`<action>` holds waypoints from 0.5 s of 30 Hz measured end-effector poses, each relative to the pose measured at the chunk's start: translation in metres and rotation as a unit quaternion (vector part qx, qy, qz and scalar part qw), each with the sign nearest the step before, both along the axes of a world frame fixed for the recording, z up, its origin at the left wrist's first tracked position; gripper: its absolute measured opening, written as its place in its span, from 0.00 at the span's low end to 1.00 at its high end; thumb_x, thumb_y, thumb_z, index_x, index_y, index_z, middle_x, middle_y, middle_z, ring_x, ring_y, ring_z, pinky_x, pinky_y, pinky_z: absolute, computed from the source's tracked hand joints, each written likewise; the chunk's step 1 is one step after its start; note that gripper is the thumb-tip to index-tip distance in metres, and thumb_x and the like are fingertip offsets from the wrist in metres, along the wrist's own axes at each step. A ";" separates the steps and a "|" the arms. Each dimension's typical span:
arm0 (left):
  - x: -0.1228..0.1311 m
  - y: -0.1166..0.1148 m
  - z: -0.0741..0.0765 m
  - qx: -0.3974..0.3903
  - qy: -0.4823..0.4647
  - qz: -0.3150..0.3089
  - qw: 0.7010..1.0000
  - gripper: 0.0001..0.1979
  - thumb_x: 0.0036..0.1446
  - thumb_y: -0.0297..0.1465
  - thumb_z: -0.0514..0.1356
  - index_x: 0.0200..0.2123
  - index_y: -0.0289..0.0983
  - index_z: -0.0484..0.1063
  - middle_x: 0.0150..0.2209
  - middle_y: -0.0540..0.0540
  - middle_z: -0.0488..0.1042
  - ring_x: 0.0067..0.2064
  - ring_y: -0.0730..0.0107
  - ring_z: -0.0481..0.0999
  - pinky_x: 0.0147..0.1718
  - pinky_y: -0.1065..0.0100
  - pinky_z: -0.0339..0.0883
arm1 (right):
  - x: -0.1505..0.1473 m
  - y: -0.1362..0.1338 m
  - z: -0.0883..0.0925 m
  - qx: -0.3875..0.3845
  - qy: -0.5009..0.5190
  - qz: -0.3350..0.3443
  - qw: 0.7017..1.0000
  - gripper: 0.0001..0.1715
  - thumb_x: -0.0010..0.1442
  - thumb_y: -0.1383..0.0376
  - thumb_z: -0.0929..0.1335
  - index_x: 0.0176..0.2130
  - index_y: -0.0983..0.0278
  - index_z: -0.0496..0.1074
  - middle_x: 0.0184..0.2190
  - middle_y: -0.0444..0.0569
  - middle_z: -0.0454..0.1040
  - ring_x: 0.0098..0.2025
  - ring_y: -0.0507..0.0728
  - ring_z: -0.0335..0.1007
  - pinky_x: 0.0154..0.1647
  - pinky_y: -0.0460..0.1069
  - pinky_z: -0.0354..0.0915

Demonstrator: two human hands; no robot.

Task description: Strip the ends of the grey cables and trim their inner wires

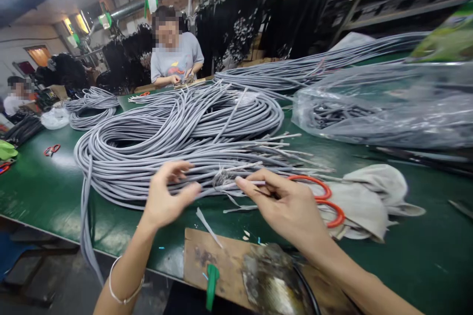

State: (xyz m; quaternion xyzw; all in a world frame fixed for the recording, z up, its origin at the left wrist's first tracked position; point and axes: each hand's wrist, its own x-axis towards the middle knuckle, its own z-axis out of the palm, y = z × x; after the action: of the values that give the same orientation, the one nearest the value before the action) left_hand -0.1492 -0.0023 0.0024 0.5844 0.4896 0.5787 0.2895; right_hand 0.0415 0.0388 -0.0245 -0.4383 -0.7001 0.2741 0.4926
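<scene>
A large looped bundle of grey cables [121, 172] lies in front of me, its stripped, frayed ends [273, 150] pointing right. My left hand [172, 194] hovers at the near edge of the bundle, thumb and fingers apart, with nothing in it. In my right hand [284, 197], thumb and fingers pinch a pale cable end [253, 183], with loose fine strands [223, 177] just left of the fingertips. Orange-handled scissors [334, 214] show behind the right hand, beside a crumpled whitish cloth [375, 197]; their blades are hidden.
A stained wooden board [199, 256] with a green clamp [212, 283] sits at the near table edge. Clear plastic bags [388, 103] of dark pieces lie right. More cable coils [92, 108] and red scissors [52, 149] lie left. A co-worker [177, 59] works across the green table [44, 182].
</scene>
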 end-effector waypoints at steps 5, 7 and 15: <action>0.023 -0.001 -0.015 -0.060 0.160 -0.034 0.985 0.08 0.47 0.31 0.66 0.33 0.36 0.77 0.32 0.45 0.78 0.34 0.66 0.75 0.33 0.70 0.66 | 0.005 -0.011 0.001 0.054 -0.039 -0.011 0.998 0.17 0.57 0.56 0.65 0.22 0.62 0.68 0.13 0.40 0.57 0.15 0.48 0.49 0.14 0.44 0.49; 0.028 -0.001 -0.019 -0.044 0.137 -0.020 0.989 0.06 0.48 0.30 0.66 0.33 0.37 0.78 0.31 0.45 0.78 0.33 0.67 0.75 0.31 0.70 0.67 | 0.007 -0.013 0.002 0.073 -0.044 -0.014 0.996 0.16 0.57 0.57 0.66 0.22 0.61 0.69 0.13 0.40 0.59 0.15 0.48 0.50 0.14 0.44 0.50; 0.031 -0.002 -0.018 -0.039 0.056 -0.028 0.997 0.06 0.46 0.29 0.67 0.31 0.37 0.80 0.23 0.49 0.72 0.25 0.74 0.69 0.24 0.73 0.62 | 0.003 -0.020 0.007 0.075 -0.022 -0.023 0.997 0.17 0.57 0.57 0.66 0.21 0.61 0.69 0.13 0.41 0.60 0.16 0.48 0.50 0.16 0.45 0.51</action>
State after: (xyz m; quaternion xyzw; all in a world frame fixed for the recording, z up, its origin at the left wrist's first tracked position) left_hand -0.1185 -0.0042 -0.0153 0.6177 0.5104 0.5175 0.3002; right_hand 0.0449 0.0184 -0.0179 -0.4214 -0.7193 0.1997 0.5150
